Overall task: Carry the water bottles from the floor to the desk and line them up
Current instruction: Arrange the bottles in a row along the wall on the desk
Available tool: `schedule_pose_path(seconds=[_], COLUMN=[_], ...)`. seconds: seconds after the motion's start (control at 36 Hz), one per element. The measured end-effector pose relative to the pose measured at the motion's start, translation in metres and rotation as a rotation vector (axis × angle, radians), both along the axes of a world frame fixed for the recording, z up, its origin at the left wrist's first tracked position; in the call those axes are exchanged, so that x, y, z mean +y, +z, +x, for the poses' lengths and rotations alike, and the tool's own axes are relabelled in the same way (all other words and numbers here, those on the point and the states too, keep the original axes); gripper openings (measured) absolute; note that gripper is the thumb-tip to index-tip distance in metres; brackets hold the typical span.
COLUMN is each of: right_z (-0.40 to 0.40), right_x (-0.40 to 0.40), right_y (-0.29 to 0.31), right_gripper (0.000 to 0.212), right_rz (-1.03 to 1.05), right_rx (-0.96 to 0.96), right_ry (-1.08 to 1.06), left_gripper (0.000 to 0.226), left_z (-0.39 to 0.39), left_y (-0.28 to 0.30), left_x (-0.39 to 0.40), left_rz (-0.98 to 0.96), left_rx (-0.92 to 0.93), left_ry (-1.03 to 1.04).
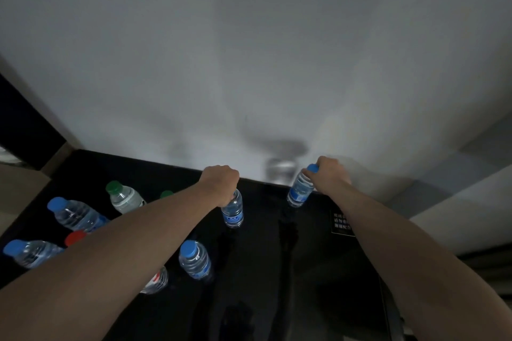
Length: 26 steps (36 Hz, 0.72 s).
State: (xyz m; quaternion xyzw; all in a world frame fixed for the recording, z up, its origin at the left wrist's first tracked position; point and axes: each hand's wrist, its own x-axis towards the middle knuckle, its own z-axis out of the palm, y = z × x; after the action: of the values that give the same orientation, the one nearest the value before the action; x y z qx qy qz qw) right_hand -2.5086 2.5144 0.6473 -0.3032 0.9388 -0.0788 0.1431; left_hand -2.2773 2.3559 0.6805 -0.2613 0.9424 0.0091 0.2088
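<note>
Both hands curled | left hand (221, 183) grips bottle (233, 212) top | right hand (329, 173) grips tilted bottle (299, 189) cap

We see a pale wall (249, 50) behind, a dark panel (25, 124) at far left, a small sign (341, 223) with white lettering at right, and a light ledge (457, 202) beyond it.
</note>
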Motion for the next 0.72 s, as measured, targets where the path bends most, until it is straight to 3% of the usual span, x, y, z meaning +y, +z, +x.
schedule_pose_path(seconds=[0.25,0.5,0.72], right_z=[-0.012,-0.006,-0.015], right_x=[-0.002,0.009,0.019], right_y=[-0.003,-0.005,0.000], right_gripper=[0.065,0.034,0.033], right_rz=[0.053,0.026,-0.022], right_rx=[0.048,0.063,0.031], right_ry=[-0.061,0.163,0.039], left_gripper=[0.023,0.021,0.022], left_z=[-0.001,-0.001,-0.001], left_y=[0.000,-0.001,-0.002], left_x=[0.000,0.002,0.002], left_rz=[-0.034,-0.013,-0.009], left_rx=[-0.004,0.008,0.007], left_ry=[-0.004,-0.001,0.004])
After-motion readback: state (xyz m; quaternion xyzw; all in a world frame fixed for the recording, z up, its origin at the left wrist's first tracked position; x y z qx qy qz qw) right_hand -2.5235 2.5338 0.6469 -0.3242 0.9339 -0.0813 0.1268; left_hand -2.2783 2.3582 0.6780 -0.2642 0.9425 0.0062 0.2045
